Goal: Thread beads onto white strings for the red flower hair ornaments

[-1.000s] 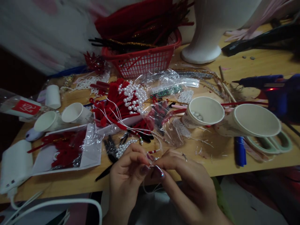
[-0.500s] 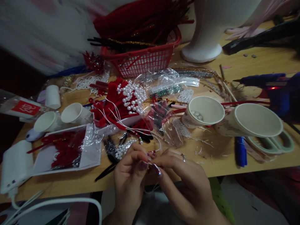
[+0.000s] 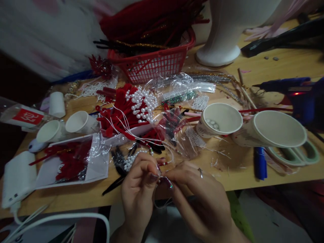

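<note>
Dim, cluttered wooden table (image 3: 238, 175) beyond left hand (image 3: 139, 192) and right hand (image 3: 202, 194)

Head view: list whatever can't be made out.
All in the head view:
Pinched piece: too small, mostly covered by left hand and right hand.
Scissors: blades out of sight, rightmost paper cup in front.
White stand: top cut off by upper edge.
Glue gun: rear cut off by right edge.
</note>
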Demonstrator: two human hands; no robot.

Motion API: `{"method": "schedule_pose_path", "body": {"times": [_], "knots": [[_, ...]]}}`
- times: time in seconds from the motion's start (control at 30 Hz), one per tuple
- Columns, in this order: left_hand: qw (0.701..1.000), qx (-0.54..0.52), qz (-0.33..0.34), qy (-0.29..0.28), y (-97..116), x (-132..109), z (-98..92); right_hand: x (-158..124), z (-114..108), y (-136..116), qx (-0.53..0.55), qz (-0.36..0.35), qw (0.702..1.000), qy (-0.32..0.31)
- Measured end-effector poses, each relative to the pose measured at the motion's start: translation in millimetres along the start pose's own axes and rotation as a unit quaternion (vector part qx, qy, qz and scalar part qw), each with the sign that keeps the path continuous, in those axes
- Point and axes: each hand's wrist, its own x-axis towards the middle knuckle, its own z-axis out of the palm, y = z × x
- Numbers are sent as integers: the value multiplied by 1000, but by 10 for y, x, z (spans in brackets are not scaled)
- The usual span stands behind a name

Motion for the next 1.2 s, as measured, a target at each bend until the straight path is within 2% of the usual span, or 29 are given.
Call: {"method": "schedule_pose_path", "body": {"times": [0.1, 0.27, 0.47, 0.6, 0.7, 0.87, 0.97, 1.07, 1.2], "knots": [[1000, -5, -1, 8, -19, 5, 21, -3, -8, -9, -2, -5, 1000, -4], [995, -101, 4, -6, -69, 38, 15, -5, 0, 2, 23, -10, 999, 22], [989, -119, -30, -80, -69, 40, -36, -23, 14, 18, 29, -24, 999, 25], [987, -126, -43, -94, -72, 28, -55, -19, 18, 29, 14, -29, 999, 20], [990, -99, -28, -100, -85, 25, -82, -21, 7, 20, -8, -31, 999, 15], [992, 1, 53, -114, -109, 16, -159, -45, -26, -42, -41, -29, 999, 4], [989, 14, 83, -124, -119, 25, -180, -51, -35, -60, -40, -29, 999, 4], [988, -19, 71, -133, -122, 46, -172, -49, -35, -43, -16, -22, 1000, 1], [990, -58, 43, -117, -112, 71, -155, -31, -39, -13, 6, -8, 1000, -1]]}}
